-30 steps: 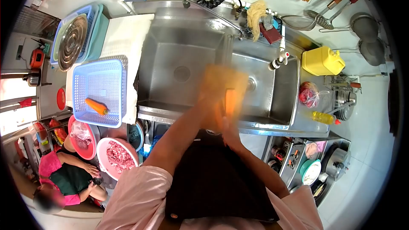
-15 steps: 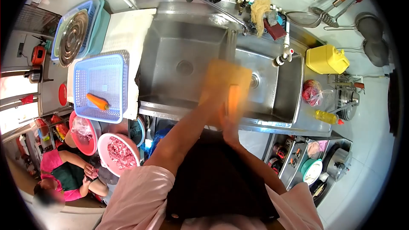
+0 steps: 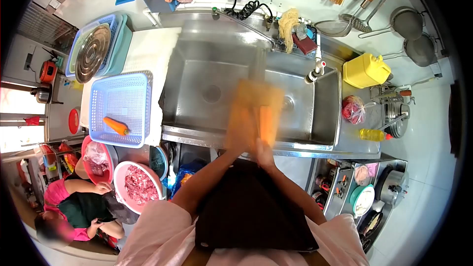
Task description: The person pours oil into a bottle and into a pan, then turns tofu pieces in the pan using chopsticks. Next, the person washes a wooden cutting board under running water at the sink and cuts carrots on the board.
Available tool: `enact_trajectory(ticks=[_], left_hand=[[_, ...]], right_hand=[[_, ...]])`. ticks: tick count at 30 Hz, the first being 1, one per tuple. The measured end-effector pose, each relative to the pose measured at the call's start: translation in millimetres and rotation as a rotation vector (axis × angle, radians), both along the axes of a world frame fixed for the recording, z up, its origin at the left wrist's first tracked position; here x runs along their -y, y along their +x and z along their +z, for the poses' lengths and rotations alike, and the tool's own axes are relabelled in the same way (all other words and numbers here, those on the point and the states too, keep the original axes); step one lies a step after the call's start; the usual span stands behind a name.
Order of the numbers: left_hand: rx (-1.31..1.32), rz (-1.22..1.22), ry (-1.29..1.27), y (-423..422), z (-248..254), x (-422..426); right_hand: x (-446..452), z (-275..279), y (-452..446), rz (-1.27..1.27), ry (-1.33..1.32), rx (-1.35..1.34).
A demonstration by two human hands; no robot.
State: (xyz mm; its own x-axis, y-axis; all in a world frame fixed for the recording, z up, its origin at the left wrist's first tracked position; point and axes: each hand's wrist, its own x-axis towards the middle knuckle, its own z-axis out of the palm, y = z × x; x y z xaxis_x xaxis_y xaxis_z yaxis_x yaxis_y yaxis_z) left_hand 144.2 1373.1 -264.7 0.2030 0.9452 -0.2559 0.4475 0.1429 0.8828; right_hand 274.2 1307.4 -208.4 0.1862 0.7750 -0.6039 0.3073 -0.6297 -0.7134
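Over the front edge of the sink [image 3: 212,69], a yellow-orange flat shape [image 3: 260,91] is smeared by motion; I cannot tell what it is. An upright orange piece that looks like a carrot [image 3: 265,120] lies against its right part. My right hand [image 3: 265,153] is closed around the lower end of this piece. On the left part of the flat shape is my left hand [image 3: 241,128], its fingers too blurred to make out. Another carrot [image 3: 116,126] rests in a blue perforated basket [image 3: 120,83] to the left of the sink.
Stacked baskets with a metal lid [image 3: 93,53] stand at the left. Below is a pink bowl of meat [image 3: 140,187], near a seated person [image 3: 81,212]. A faucet [image 3: 246,29] spans the sink's back. A yellow jug [image 3: 365,71] and an oil bottle [image 3: 372,134] stand at the right.
The view has shifted, showing more of the wall above. The left arm has drawn back toward my body, its hand lower on the blurred shape. The seated person's hands have moved apart.
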Motion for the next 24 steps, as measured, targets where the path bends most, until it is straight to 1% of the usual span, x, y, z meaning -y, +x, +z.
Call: enact_trajectory(ticks=[3,6,8,9,10,12,15,17,18,21,24], left_hand=[[-0.056,0.094,-0.067,10,17,7],[-0.118,0.019,0.064,10,47,5],[-0.05,0.092,0.033,12,6,6],[-0.016,0.126,0.012,14,-16,11],[-0.003,0.123,0.019,14,-27,12],[0.026,0.125,0.031,15,-39,11],[0.063,0.123,0.023,12,-20,9],[0.075,0.108,0.016,10,-12,8],[0.079,0.1,0.013,9,-8,8],[-0.007,0.088,0.081,9,-3,8],[-0.046,0.109,-0.026,10,5,7]], right_hand=[[-4,18,-4,-0.032,0.086,-0.003],[-8,15,0,0.017,-0.009,0.054],[-9,12,5,0.021,-0.061,0.045],[-16,37,4,0.022,-0.222,0.016],[-24,65,3,0.031,-0.386,-0.007],[-1,36,10,0.008,-0.173,0.036],[17,46,12,0.026,-0.085,0.045],[36,40,7,0.014,0.01,0.098],[40,34,8,0.008,-0.028,0.113],[41,42,6,0.004,0.008,0.025],[44,29,4,-0.017,0.06,0.068]])
